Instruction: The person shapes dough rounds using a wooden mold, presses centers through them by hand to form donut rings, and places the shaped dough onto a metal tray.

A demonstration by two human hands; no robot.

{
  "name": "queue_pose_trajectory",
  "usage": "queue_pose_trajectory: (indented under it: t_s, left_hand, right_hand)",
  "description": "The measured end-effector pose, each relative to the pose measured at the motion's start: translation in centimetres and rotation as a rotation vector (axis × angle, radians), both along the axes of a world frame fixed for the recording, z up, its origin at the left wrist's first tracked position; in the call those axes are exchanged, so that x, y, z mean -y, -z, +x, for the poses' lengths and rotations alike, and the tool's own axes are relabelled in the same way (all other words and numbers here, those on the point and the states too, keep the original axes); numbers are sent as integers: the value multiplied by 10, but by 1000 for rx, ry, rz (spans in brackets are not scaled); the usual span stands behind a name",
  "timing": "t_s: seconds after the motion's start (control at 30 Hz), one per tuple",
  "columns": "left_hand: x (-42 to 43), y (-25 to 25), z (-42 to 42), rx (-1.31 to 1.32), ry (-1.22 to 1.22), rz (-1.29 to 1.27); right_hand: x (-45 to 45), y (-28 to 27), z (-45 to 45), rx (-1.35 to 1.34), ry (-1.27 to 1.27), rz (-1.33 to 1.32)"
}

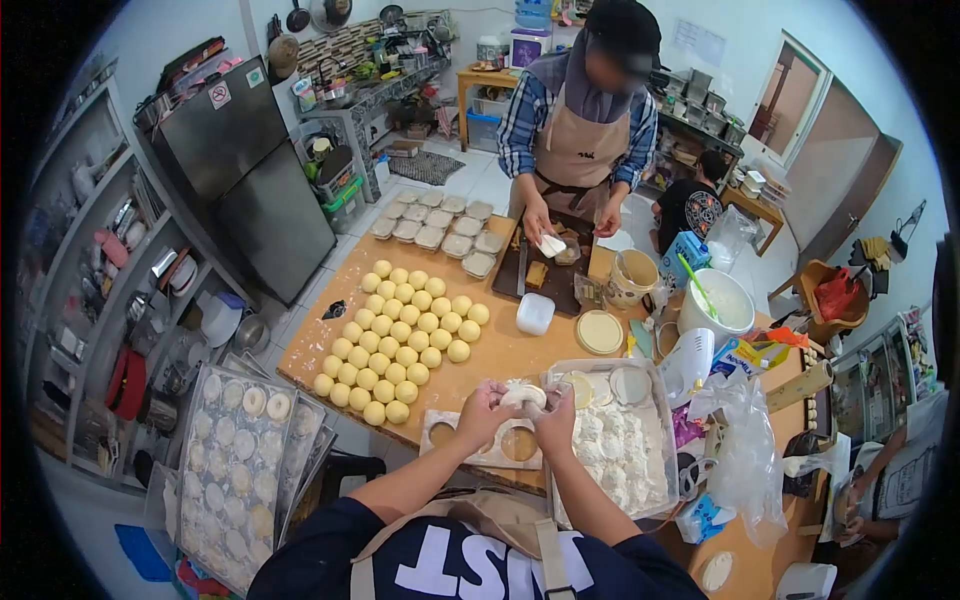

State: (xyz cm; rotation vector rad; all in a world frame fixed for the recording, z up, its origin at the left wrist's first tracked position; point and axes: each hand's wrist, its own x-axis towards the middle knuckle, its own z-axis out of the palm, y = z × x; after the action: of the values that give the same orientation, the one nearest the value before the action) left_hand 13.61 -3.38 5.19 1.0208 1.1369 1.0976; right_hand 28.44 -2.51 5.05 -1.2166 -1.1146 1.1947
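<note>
Between my left hand [482, 416] and my right hand [553, 418] is a small piece of white dough [524, 397]. The fingers of both hands are closed on its edges, and it looks bent or gathered in the middle. Just below the hands lies a pale board with round holes [490, 458]. Close to my right hand stands a clear tray [663, 420] of floury white dough lumps and round discs. Rows of smooth yellow balls [405, 330] cover the table to the left.
Across the table [490, 345], an aproned person [585, 120] holds a white piece over a dark board. Lidded cups [440, 225] stand at the far left corner. A white bucket [716, 300], hand mixer [688, 362] and plastic bags crowd the right. Stacked trays [235, 450] stand lower left.
</note>
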Motion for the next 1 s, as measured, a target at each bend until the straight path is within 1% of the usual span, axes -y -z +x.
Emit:
queue_pose_trajectory:
  t_s: [0.07,0.17,0.2,0.27,0.3,0.37,0.4,0.47,0.5,0.57,0.6,0.67,0.7,0.73,0.77,0.8,0.87,0.9,1.0]
  left_hand:
    - [4,-11,9,117,-9,43]
    - [8,-14,12,187,47,83]
    - [11,-16,11,81,79,137]
    - [15,-19,6,-129,139,246]
    - [15,-14,4,-175,132,321]
    - [12,-1,0,-268,116,469]
    - [13,-6,1,-210,108,378]
    - [15,-18,3,-91,90,202]
    - [13,-8,1,-152,106,299]
    - [7,19,-6,-278,141,495]
    - [9,9,-5,-154,135,446]
    - [17,-20,-1,93,120,345]
    - [13,-5,-4,10,106,327]
    - [6,23,-6,-71,91,307]
    - [3,38,-8,-151,79,286]
    - [5,33,-10,-167,104,321]
    - [10,10,-13,-201,156,395]
    - [9,6,-15,-177,178,408]
    - [11,-5,-26,-60,195,387]
  right_hand:
    - [-3,16,5,159,-33,45]
    - [-1,-3,11,456,-87,161]
    - [0,-11,12,565,-105,209]
    - [-4,-5,15,601,-9,187]
    - [-5,-5,15,618,37,176]
    - [-1,-10,14,709,-4,208]
    - [1,-15,12,754,-26,224]
    - [3,-24,5,716,-17,292]
    - [3,-27,3,696,-12,326]
    - [-3,-22,7,665,18,268]
    - [-6,-21,8,649,34,239]
    - [-1,-25,7,737,-19,257]
    - [1,-28,6,782,-46,268]
    - [2,-31,2,745,-23,304]
    - [5,-35,-3,709,2,338]
    - [5,-38,-6,673,28,372]
    - [2,-40,-6,656,61,336]
    - [-1,-41,-6,645,79,318]
    - [-4,-36,-11,814,39,291]
